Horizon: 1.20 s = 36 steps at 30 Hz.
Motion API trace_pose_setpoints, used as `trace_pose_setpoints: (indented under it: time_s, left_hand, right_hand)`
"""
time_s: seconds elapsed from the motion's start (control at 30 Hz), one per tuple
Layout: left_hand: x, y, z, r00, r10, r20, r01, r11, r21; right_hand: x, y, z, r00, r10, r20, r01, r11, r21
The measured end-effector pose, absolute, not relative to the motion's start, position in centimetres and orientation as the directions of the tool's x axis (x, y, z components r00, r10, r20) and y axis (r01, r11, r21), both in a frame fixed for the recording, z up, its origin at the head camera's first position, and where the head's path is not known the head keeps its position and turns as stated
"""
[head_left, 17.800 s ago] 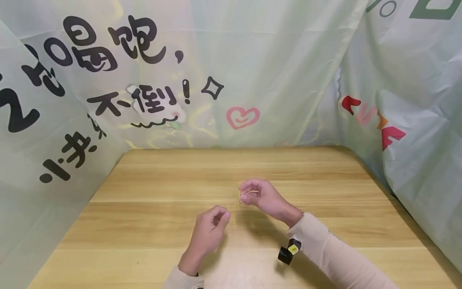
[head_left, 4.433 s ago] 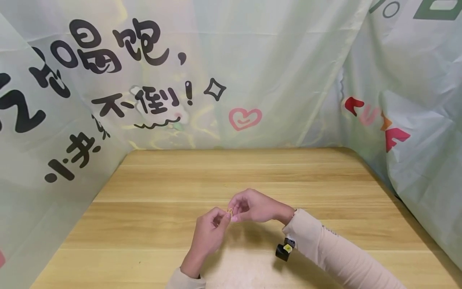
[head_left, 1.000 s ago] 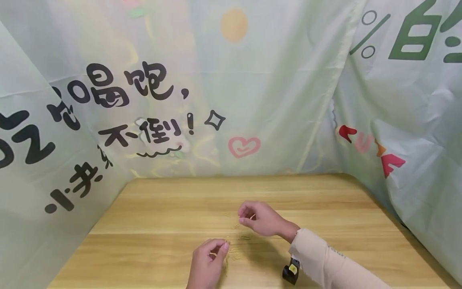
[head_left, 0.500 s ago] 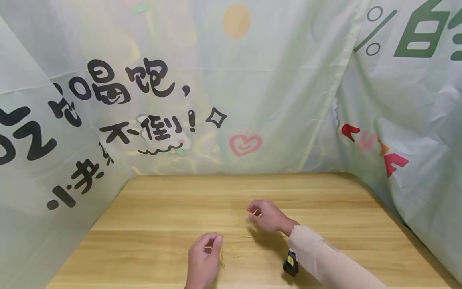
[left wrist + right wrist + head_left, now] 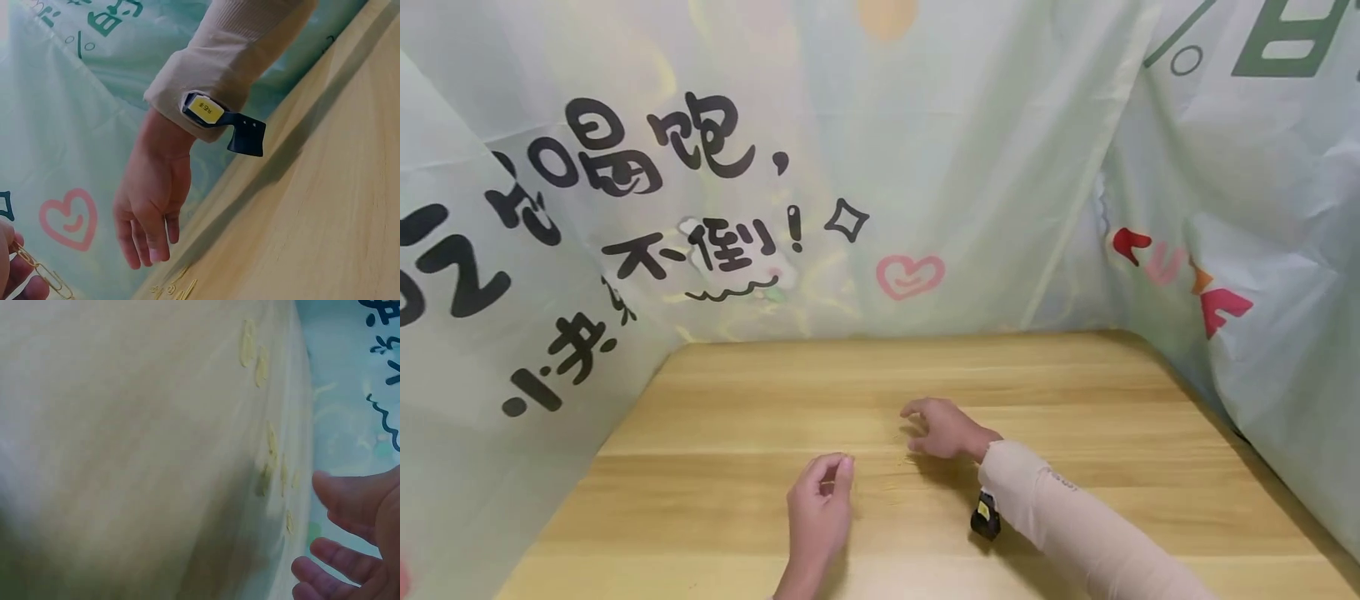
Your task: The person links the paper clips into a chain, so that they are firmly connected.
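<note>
My left hand (image 5: pixel 820 512) is raised over the near middle of the table, thumb and fingertips pinched together. In the left wrist view, a short chain of gold paper clips (image 5: pixel 42 270) hangs from those fingers; how many are linked is cut off at the frame edge. My right hand (image 5: pixel 946 429) hovers farther forward and to the right, fingers spread and apart from the thumb, holding nothing. Several loose gold paper clips (image 5: pixel 248 347) lie on the tabletop below and between the hands. They look faint and blurred in the head view.
The wooden table (image 5: pixel 715 400) is enclosed at the back and sides by a pale green printed cloth (image 5: pixel 985 183). A black wrist camera (image 5: pixel 985 518) sticks out below the right sleeve (image 5: pixel 1037 492), just above the tabletop.
The hands, together at a clip 4.4 seconds ago, are now apart. Over the last second my right hand's fingers have spread, while my left has drawn slightly left with the paper clip chain.
</note>
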<state>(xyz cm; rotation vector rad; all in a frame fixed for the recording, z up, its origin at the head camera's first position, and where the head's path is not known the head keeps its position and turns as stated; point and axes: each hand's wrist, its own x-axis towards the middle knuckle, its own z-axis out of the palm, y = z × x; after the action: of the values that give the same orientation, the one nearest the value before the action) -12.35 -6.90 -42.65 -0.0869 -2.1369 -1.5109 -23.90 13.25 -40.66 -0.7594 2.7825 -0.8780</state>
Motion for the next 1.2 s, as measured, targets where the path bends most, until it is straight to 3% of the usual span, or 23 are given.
trace_pose_setpoints:
  time_s: [0.47,0.73,0.87,1.03,1.2]
  left_hand:
    - [-12.8,-7.2,-42.1,-0.855,-0.218,0.47,0.36,0.403,0.842]
    - [-12.6,-7.1,-42.7,-0.861,-0.214,0.46,0.355,0.393,0.848]
    - [-12.6,-6.9,-42.6,-0.866,-0.213,0.453,0.354,0.379,0.855]
    - [-12.5,-6.9,-42.7,-0.865,-0.219,0.451,0.349,0.383,0.855]
    - [-12.4,-6.9,-42.9,-0.863,-0.215,0.457,0.352,0.393,0.85]
  right_hand:
    - [-25.2,12.1,-41.1,-0.881,-0.472,0.043,-0.398,0.687,-0.608]
    - [-26.3,11.3,-41.4,-0.877,-0.477,-0.055,-0.392,0.778,-0.491]
    - [-26.5,11.7,-41.4,-0.891,-0.453,-0.019,-0.407,0.816,-0.41]
    - [-26.5,12.2,-41.6,-0.926,-0.377,-0.028,-0.331,0.844,-0.422]
    - [-26.1,12.8,-41.6,-0.914,-0.406,-0.011,-0.363,0.827,-0.429]
